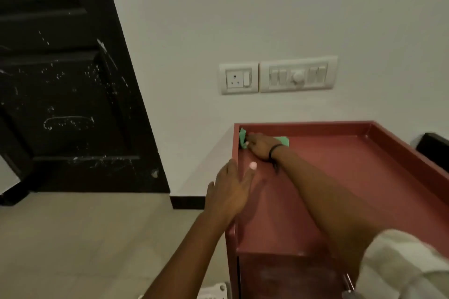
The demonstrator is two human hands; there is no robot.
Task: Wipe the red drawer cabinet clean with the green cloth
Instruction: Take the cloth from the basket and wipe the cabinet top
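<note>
The red drawer cabinet (340, 177) stands against the white wall, its flat top ringed by a raised rim. My right hand (260, 147) lies flat on the green cloth (243, 137) in the top's far left corner and presses it down. Most of the cloth is hidden under the hand; green shows on both sides of it. My left hand (230, 192) rests on the cabinet's left rim with straight fingers, thumb over the top surface. A drawer front with a metal handle (348, 283) shows at the bottom.
A black door (60, 80) fills the left. A socket plate (238, 78) and a switch panel (298, 75) sit on the wall above the cabinet. Tiled floor lies to the left, with a white object (216, 290) at the cabinet's foot. A dark item (432, 147) stands at far right.
</note>
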